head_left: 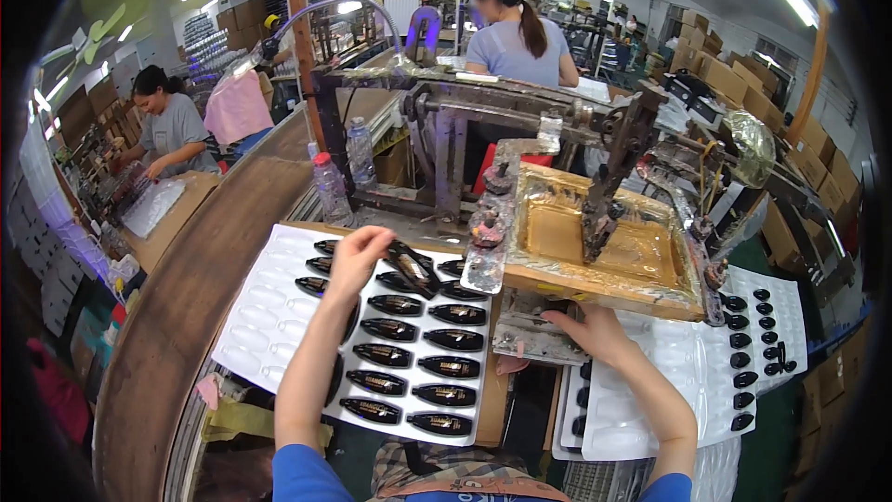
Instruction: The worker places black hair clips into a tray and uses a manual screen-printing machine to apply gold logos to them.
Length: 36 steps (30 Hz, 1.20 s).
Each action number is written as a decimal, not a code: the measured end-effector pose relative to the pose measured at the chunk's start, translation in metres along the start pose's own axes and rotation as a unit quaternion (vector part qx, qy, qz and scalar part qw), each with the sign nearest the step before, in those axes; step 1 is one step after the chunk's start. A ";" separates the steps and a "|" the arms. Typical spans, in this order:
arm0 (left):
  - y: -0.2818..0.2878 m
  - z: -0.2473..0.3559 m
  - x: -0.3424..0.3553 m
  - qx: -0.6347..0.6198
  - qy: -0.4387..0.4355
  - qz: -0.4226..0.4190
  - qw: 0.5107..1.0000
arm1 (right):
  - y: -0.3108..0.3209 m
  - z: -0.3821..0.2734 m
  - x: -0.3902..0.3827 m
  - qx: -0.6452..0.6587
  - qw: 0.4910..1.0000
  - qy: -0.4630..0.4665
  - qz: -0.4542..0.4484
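Observation:
My left hand pinches a glossy black oval piece with gold marking, held tilted above a white moulded tray, where several similar pieces lie in rows. My right hand is at the metal jig beneath the printing screen frame, with its thumb reaching along the jig's edge; the ends of its other fingers are hidden under the frame. The screen holds a gold-brown paste and is clamped to a grimy machine arm.
More white trays with small black parts lie at the right. Two plastic bottles stand behind the left tray. A curved brown conveyor runs along the left. Two co-workers work beyond, among stacked cardboard boxes.

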<state>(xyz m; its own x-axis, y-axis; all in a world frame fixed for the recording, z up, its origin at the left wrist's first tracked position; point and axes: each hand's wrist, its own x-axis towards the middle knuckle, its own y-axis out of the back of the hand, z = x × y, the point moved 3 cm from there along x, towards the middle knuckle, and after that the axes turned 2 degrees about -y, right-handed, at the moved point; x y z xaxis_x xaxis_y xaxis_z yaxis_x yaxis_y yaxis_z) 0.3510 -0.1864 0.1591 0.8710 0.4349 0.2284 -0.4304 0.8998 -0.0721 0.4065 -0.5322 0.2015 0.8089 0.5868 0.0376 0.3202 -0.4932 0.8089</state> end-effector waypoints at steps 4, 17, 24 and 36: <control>0.098 -0.012 -0.017 0.068 -0.040 0.096 0.992 | 0.007 -0.001 -0.012 -0.047 0.998 0.032 0.016; 0.220 -0.103 -0.060 0.293 0.089 0.268 0.913 | 0.138 0.246 -0.099 -0.251 0.890 -0.279 0.260; 0.217 -0.102 -0.065 0.479 0.077 0.212 0.848 | 0.157 0.359 -0.120 -0.381 0.832 -0.324 0.241; -0.042 0.011 -0.025 0.293 -0.201 -0.056 0.933 | 0.130 0.276 -0.123 -0.197 0.896 -0.096 0.386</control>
<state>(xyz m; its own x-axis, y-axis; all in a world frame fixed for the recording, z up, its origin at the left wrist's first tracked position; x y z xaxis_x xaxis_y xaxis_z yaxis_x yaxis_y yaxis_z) 0.3446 -0.2358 0.1673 0.8100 0.1857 0.5562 -0.5003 0.7137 0.4903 0.4844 -0.8455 0.1402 0.7964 0.0292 0.6041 -0.5395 -0.4170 0.7314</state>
